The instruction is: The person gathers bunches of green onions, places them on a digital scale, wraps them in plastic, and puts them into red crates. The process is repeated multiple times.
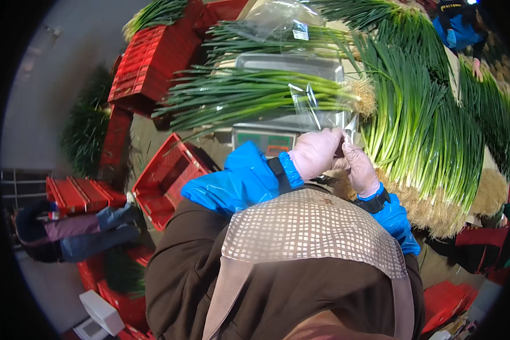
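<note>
1. The bunch of green onions lies sideways on the scale, so the scale can probably carry its weight. Its roots are on the right, and its long green tips stick out past the left side.
2. The left hand has its fingers pinched on the clear plastic just below the roots. They likely squeeze tight because plastic is thin and slippery.
3. The right hand is just beside it, with its fingers pinched on the plastic too. Two hands close together probably keep the edge from flapping (some fingertips are hidden, so their exact grip is hard to tell).
4. The big pile of green onions is to the right, with the near roots pointing at the person. That seems handy, since it is near the right hand.
5. A red basket sits to the left, tilted, apart from both hands.
</note>
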### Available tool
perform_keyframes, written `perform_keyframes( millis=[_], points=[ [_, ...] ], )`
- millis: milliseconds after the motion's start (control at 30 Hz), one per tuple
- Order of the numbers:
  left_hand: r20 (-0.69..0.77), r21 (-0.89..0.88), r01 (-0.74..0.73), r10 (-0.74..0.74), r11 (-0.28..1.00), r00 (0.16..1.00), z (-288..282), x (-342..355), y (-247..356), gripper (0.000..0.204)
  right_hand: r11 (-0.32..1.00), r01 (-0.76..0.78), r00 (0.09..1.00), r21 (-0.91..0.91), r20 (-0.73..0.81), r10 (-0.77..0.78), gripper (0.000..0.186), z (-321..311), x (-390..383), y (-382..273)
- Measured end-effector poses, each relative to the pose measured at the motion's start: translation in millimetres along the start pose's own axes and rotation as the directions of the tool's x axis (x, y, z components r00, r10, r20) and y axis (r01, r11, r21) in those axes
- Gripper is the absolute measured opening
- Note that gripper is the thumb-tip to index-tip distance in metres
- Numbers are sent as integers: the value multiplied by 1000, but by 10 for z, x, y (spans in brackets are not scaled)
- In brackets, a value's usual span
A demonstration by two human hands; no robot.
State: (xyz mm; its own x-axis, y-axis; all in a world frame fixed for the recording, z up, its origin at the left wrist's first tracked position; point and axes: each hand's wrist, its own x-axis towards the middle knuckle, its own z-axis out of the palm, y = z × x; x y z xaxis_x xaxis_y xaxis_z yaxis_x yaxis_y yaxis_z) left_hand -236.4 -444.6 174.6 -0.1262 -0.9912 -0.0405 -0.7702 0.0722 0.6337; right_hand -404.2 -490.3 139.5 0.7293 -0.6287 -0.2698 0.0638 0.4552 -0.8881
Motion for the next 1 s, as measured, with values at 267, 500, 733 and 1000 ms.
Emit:
perform_keyframes(
  millis=[267, 500, 733, 1000],
  points=[
    [-254, 20, 1, 4, 1000, 967, 410, -266, -33, 13, 744, 237, 930, -625, -76, -360, 36, 19, -209, 234],
    [-355, -71, 1, -26, 997, 934, 137, -390, -359, 9, 866, 37, 922, -499, -318, -223, 27, 146, -268, 75],
    [-150, 40, -89, 94, 995, 984, -177, -344, -536, 20, 754, 202, 947, -625, -71, -313, 19, 444, 10, 174],
    [-782, -597, -699, -93, 393, 616, -1680, 288, -1485, 15, 971, 122, 983, 207, -160, -89, 67, 169, 367, 234]
  ],
)
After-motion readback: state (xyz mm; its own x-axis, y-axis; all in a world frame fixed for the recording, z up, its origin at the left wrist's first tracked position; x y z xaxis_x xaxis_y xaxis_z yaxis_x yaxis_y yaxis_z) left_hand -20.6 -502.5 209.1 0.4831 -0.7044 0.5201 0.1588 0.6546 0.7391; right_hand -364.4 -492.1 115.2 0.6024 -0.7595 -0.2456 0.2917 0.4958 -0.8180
